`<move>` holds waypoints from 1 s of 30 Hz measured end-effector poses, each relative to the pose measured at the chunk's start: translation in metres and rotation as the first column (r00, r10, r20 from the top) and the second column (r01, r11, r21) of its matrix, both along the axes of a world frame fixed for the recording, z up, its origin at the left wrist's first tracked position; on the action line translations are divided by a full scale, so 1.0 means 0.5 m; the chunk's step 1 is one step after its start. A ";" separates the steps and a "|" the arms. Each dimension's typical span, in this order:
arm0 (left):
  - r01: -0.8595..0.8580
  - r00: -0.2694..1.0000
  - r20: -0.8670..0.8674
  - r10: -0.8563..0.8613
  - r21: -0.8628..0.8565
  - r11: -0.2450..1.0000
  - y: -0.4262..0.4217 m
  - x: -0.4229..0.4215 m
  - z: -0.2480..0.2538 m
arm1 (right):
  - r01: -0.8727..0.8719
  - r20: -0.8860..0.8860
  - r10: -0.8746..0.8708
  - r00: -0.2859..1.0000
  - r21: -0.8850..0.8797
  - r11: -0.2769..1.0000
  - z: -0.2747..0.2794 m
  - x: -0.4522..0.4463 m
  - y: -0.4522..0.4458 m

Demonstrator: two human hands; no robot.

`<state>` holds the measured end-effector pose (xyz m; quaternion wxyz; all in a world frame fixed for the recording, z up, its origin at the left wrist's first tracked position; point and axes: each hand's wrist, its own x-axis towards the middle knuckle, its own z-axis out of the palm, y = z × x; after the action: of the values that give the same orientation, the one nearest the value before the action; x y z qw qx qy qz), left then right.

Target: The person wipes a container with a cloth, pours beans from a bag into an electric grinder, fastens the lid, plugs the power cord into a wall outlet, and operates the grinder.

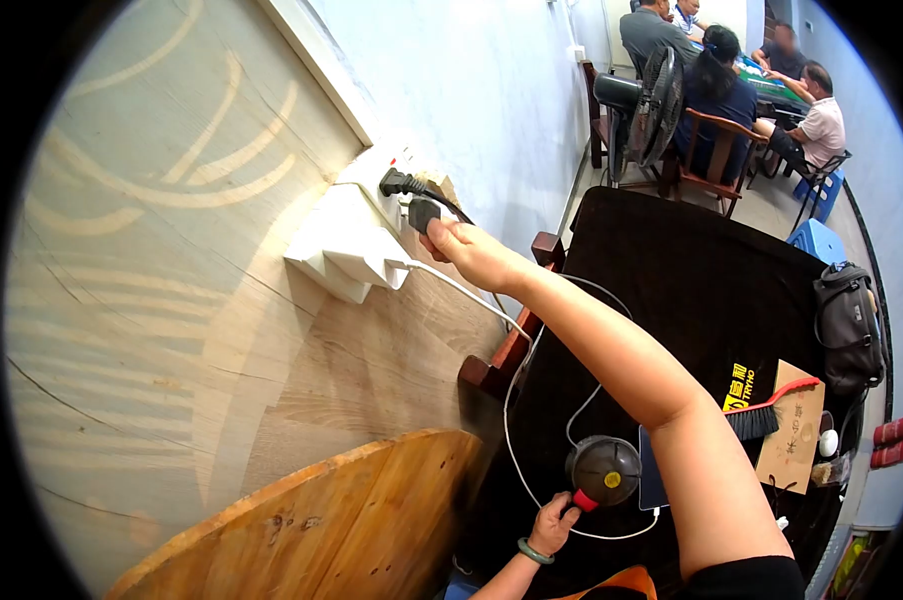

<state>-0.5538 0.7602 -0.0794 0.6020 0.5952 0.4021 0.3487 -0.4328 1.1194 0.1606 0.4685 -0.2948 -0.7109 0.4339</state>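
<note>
Reaching over the black-covered worktop (691, 270), the right hand (458, 245) has its fingers closed around a black plug (424, 215) at the white sockets (373, 172), just beside another plug (397, 183). The left hand (550, 526) (a green bangle (535, 551) on its wrist) pinches the red tab (584, 500) of a dark round gadget (608, 468) on the worktop. A brush (753, 421) lies partly over brown cardboard (793, 435).
</note>
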 end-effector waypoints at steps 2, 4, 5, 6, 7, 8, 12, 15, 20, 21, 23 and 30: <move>-0.007 1.000 -0.009 0.008 0.002 1.000 0.002 -0.001 0.005 | -0.098 -0.146 0.075 0.986 -0.153 0.983 -0.010 -0.003 0.010; 0.004 1.000 -0.019 -0.003 0.022 1.000 0.001 -0.004 -0.005 | -0.125 -0.187 0.081 0.979 -0.241 0.962 -0.007 0.001 0.012; 0.010 1.000 -0.014 -0.009 0.017 1.000 0.002 -0.003 -0.009 | -0.100 -0.152 0.065 0.986 -0.236 0.967 -0.006 0.003 0.009; 0.015 1.000 -0.010 -0.015 0.013 1.000 0.002 -0.004 -0.012 | -0.074 -0.118 0.048 0.992 -0.229 0.971 -0.003 0.004 0.006; 0.020 1.000 -0.009 -0.020 0.011 1.000 0.002 -0.006 -0.016 | -0.051 -0.087 0.033 0.996 -0.218 0.975 0.000 0.006 0.003; 0.007 1.000 -0.015 -0.007 0.021 1.000 0.003 -0.003 -0.010 | -0.081 -0.092 0.056 0.994 -0.296 0.952 0.006 0.011 0.001; -0.037 0.997 -0.064 0.038 0.021 0.999 0.001 0.000 0.018 | -0.092 -0.244 0.025 0.970 -0.268 0.959 -0.054 0.012 -0.038; -0.211 0.977 0.007 0.213 0.165 0.963 -0.004 0.005 0.025 | -0.439 -0.531 0.212 0.820 -0.347 0.829 -0.076 0.100 -0.107; -0.410 0.903 0.014 0.430 0.333 0.850 0.048 -0.025 0.154 | -0.779 -0.830 0.304 0.468 -0.224 0.585 -0.061 0.235 -0.257; -0.394 0.912 0.040 0.408 0.362 0.845 0.075 -0.022 0.194 | -0.844 -0.873 0.303 0.382 -0.196 0.499 -0.062 0.246 -0.292; -0.306 0.941 0.055 0.333 0.553 0.775 0.151 0.008 0.301 | -0.883 -0.914 0.243 0.326 -0.203 0.423 -0.066 0.246 -0.360; 0.150 0.930 0.222 -0.293 0.499 0.853 0.289 0.120 0.479 | -0.950 -0.984 0.092 0.151 -0.119 0.290 -0.086 0.205 -0.492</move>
<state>-0.4939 0.9047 0.1602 0.5267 0.7092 0.1399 0.4473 -0.3304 0.8733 0.1179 0.3444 0.1280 -0.1477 0.9183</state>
